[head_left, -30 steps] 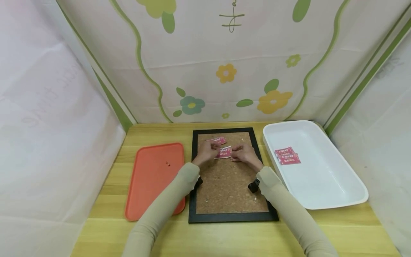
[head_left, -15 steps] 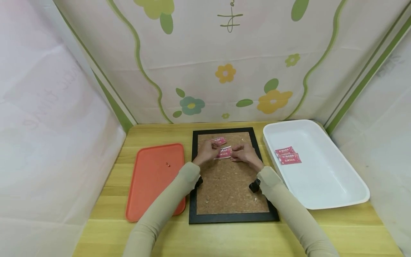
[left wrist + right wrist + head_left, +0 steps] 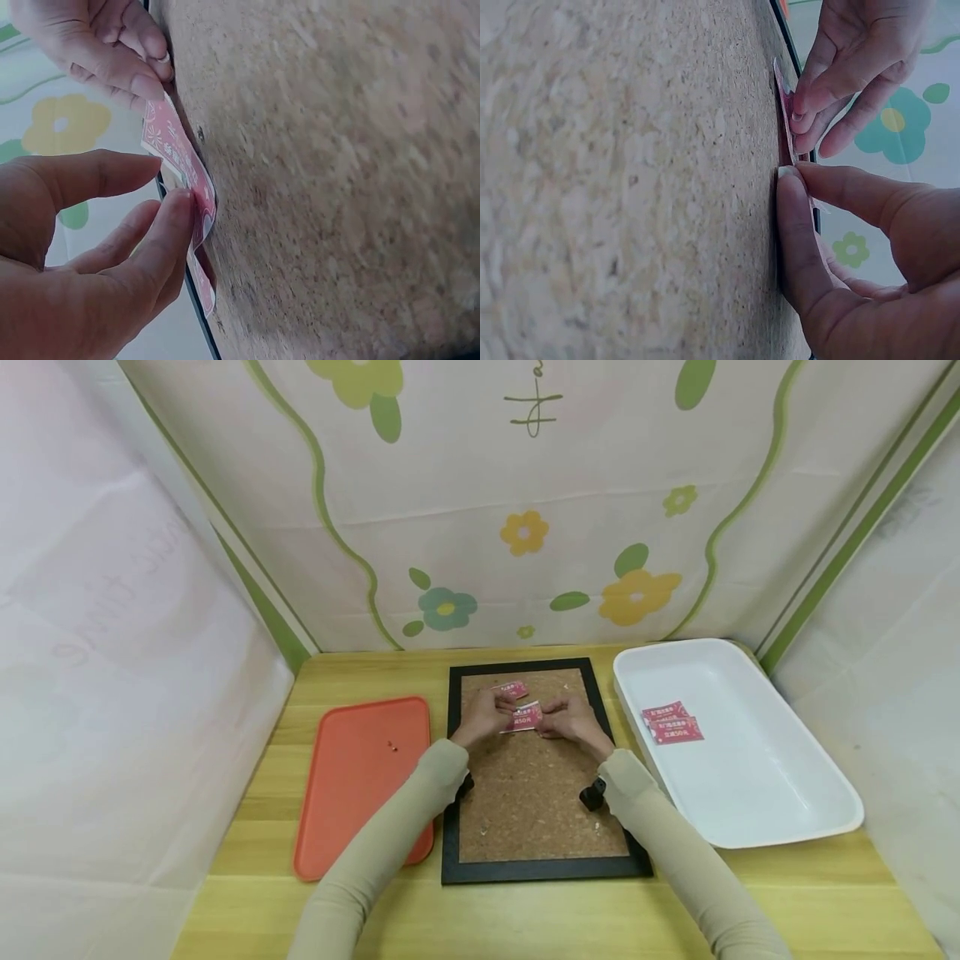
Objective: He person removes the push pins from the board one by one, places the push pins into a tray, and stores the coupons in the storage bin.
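Note:
On the framed corkboard (image 3: 540,793) lies a pink printed coupon (image 3: 525,717), with another pink coupon (image 3: 514,689) just behind it. My right hand (image 3: 570,717) pinches the right edge of the nearer coupon between thumb and index finger, plain in the right wrist view. My left hand (image 3: 483,717) has a fingertip (image 3: 180,201) on the coupon's face, and its thumb sits close by at the paper's edge, a small gap between them. The coupon (image 3: 176,142) bends in a slight wave, part of it raised off the cork. My left fingers hide its left end.
Left of the board lies a red tray (image 3: 360,827) with a few tiny bits (image 3: 393,746) on it. At the right stands a deep white tray (image 3: 765,777) holding two overlapping pink coupons (image 3: 675,729). A flowered cloth (image 3: 465,485) closes off the back of the wooden table (image 3: 525,918).
Both hands stay at the coupon with almost no movement. The left fingers have shifted slightly right over it, covering a little more of its print. The head view has tilted a little.

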A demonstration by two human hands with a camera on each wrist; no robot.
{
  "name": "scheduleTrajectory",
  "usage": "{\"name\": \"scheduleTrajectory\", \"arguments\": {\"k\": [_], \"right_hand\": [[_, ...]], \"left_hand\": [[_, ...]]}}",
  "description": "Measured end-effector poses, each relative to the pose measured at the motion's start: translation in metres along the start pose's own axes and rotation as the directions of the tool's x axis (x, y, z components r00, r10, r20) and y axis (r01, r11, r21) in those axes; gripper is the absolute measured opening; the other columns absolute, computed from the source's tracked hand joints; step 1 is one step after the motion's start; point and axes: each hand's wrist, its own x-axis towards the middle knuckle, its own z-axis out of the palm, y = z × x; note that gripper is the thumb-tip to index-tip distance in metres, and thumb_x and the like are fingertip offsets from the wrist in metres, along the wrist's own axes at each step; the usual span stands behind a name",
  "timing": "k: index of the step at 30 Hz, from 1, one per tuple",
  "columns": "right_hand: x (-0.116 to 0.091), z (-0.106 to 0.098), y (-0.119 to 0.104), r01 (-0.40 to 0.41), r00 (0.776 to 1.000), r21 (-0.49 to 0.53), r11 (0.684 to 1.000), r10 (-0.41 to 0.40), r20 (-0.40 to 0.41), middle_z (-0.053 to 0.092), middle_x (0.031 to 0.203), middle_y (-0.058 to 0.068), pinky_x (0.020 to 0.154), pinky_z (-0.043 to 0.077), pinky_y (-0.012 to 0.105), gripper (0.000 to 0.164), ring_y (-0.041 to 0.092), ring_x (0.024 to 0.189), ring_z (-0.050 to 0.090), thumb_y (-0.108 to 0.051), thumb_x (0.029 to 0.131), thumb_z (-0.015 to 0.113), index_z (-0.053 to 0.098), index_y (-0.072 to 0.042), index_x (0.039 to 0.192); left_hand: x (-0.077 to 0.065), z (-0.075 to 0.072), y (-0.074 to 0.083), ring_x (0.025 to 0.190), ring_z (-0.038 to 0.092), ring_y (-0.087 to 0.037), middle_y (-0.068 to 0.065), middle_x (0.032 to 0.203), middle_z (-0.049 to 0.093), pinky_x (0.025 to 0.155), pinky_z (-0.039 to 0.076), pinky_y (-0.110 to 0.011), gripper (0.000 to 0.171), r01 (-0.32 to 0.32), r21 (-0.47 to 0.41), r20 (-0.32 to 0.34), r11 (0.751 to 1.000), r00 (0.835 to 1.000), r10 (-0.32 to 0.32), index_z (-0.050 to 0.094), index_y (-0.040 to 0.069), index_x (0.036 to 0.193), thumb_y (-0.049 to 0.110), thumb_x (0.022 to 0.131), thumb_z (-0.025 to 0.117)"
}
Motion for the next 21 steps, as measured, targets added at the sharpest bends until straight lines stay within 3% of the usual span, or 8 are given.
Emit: {"name": "scheduleTrajectory", "arguments": {"k": [11,21], "right_hand": [[0.0029,0.0016,0.0012,0.001,1.0,0.003,1.0,-0.001,0.0,0.072,0.092,0.01,0.07,0.063,0.023,0.039,0.009,0.07,0.074,0.002,0.09,0.075,0.061,0.01,0.125],[0.0019,0.0007,-0.0021,-0.009,1.0,-0.017,1.0,0.009,0.028,0.077,0.102,0.021,0.072,0.064,0.026,0.034,0.012,0.074,0.076,-0.004,0.096,0.073,0.06,0.009,0.124]], "left_hand": [[0.0062,0.0029,-0.0012,0.108,0.071,-0.029,-0.017,0.119,0.074,0.091,0.061,-0.037,0.035,-0.007,0.003,0.002,1.0,1.0,0.007,0.069,-0.004,0.123,-0.008,0.089,0.065],[0.0092,0.0066,0.002,0.108,0.07,-0.03,-0.019,0.118,0.073,0.094,0.06,-0.038,0.031,-0.012,0.041,-0.004,0.999,1.0,0.012,0.07,-0.004,0.121,-0.011,0.09,0.065]]}}
